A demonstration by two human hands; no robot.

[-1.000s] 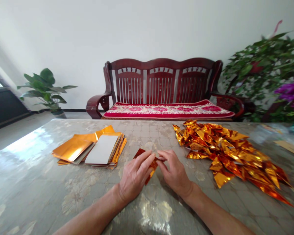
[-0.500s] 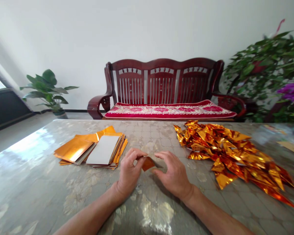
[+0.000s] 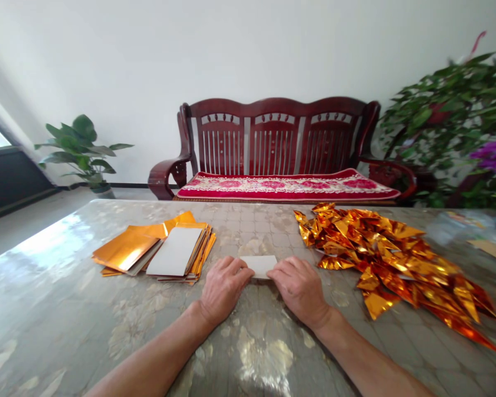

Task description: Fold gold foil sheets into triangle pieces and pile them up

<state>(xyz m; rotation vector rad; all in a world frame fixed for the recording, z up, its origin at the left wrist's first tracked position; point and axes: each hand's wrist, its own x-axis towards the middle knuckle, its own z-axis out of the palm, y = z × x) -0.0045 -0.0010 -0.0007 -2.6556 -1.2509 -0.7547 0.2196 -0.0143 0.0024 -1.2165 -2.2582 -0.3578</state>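
Note:
A small sheet of paper (image 3: 259,266), its pale side up, spans the gap between my hands at the middle of the table. My left hand (image 3: 226,286) is closed on its left end, thumb along the near edge. At the other end my right hand (image 3: 297,286) pinches the near right corner. To the left lies a stack of gold foil paper (image 3: 176,252), a pale sheet on top, with more gold sheets (image 3: 126,248) fanned out beside it. On the right spreads a heap of folded gold foil pieces (image 3: 367,248), shiny and pointed.
The table (image 3: 149,331) has a glossy patterned cover. A clear plastic bag (image 3: 458,223) and a tan flat piece (image 3: 491,251) lie at the far right. Behind stands a dark red wooden bench (image 3: 273,132), with potted plants (image 3: 82,149) to either side.
The paper shows its pale side now, where its orange side showed before. My right hand, apart from the paper earlier, has closed on it. Both hands have turned knuckles up.

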